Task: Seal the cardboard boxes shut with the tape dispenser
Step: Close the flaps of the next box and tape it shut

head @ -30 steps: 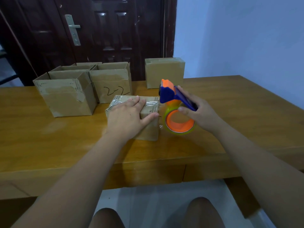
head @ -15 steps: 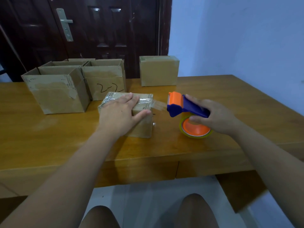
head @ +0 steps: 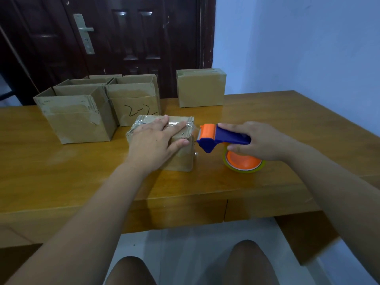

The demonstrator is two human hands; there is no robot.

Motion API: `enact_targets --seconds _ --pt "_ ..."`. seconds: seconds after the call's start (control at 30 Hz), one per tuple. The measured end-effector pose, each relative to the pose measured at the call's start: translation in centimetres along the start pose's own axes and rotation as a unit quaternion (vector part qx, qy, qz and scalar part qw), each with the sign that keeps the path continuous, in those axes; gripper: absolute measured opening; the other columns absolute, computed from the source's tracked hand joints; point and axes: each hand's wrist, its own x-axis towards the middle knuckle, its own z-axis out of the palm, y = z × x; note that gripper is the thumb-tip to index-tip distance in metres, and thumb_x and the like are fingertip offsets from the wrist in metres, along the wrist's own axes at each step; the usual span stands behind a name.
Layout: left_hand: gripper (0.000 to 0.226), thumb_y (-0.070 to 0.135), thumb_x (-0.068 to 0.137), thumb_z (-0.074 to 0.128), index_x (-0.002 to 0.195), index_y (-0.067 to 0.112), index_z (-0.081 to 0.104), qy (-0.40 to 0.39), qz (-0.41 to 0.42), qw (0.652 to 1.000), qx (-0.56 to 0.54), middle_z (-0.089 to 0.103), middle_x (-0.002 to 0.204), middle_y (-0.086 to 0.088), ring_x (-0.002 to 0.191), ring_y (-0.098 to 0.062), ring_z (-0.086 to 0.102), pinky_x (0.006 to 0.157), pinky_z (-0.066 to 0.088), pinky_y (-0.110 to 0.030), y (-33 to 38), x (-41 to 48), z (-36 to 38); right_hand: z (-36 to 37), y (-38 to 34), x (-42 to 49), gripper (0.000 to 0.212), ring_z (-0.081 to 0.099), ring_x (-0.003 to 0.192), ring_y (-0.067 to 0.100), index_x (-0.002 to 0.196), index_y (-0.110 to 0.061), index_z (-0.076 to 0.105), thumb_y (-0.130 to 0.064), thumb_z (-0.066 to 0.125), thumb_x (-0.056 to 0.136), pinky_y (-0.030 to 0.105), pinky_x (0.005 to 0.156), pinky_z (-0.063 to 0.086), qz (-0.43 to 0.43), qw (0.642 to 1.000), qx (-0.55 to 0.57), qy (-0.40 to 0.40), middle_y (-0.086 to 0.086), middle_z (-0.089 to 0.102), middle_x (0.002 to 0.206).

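Since a second ago the tape dispenser (head: 224, 136) has swung from upright to nearly level, and its orange head now sits closer to the small box (head: 183, 159) than half a second ago, just off the box's upper right edge with a narrow gap between them. That small box lies on the wooden table (head: 61, 182) near its front edge, its top glossy with clear tape. On it rests the left hand (head: 154, 142), flat, fingers straight across the top and thumb down against the near face, pressing rather than gripping. To the right, the right hand (head: 265, 140) is wrapped around the dispenser's blue handle, index finger along its top; the tape roll (head: 243, 164) hangs below the hand, at or just above the tabletop, which cannot be told.

1 dispenser and 5 boxes show plainly: the small box; behind it to the left an open-topped box (head: 76, 124); another open one (head: 82, 82) behind that; an open box marked "2-2" (head: 133, 105), just behind the small box; and 1 closed box (head: 200, 89) standing apart at the back. A sliver of a possible 6th (head: 104, 76) peeks out farther back. Nothing lies between dispenser and small box. Beyond the table stand a dark door (head: 133, 38) with a metal handle (head: 85, 30) and a pale blue wall (head: 298, 48); 2 knees (head: 131, 272) show below
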Motion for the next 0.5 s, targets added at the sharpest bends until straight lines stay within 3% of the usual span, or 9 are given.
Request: enact_targets --seconds 0.13,0.27,0.43,0.5 --pt "0.064 0.063 0.089 0.019 0.147 0.037 0.026 0.018 0.039 0.999 -0.009 0.029 0.154 0.002 0.143 -0.021 0.021 0.113 0.021 -0.043 -0.3 0.0 0.1 -1.3 -1.3 0.5 0.061 0.042 0.087 0.011 0.144 -0.052 0.021 -0.052 0.051 0.091 0.028 0.077 0.032 0.002 0.999 -0.035 -0.024 -0.014 0.042 0.089" --pt "0.060 0.055 0.089 0.049 0.138 0.021 0.046 0.070 0.068 0.993 -0.060 0.048 0.140 0.002 0.130 -0.017 0.038 0.107 0.031 -0.034 1.2 0.4 -0.2 -2.9 -2.4 1.0 0.057 0.047 0.094 0.016 0.144 -0.050 0.026 -0.051 0.051 0.092 0.030 0.079 0.038 0.001 0.997 -0.063 -0.052 -0.004 0.054 0.114" --pt "0.081 0.060 0.079 0.063 0.144 0.024 0.031 0.091 0.098 0.991 0.004 0.043 0.143 0.002 0.130 -0.020 0.039 0.105 0.035 -0.037 3.8 1.5 0.4 -5.6 -4.5 1.8 0.054 0.039 0.092 0.012 0.144 -0.044 0.031 -0.048 0.051 0.094 0.026 0.078 0.029 -0.003 0.987 -0.131 -0.090 -0.009 0.050 0.109" --pt "0.075 0.054 0.076 0.069 0.137 0.019 0.042 0.115 0.093 0.989 0.029 0.052 0.134 -0.002 0.122 -0.022 0.049 0.100 0.040 -0.039 4.3 1.4 1.3 -6.1 -5.4 2.4 0.053 0.040 0.092 0.013 0.144 -0.043 0.034 -0.049 0.051 0.094 0.025 0.078 0.030 -0.010 0.983 -0.148 -0.106 -0.010 0.049 0.107"
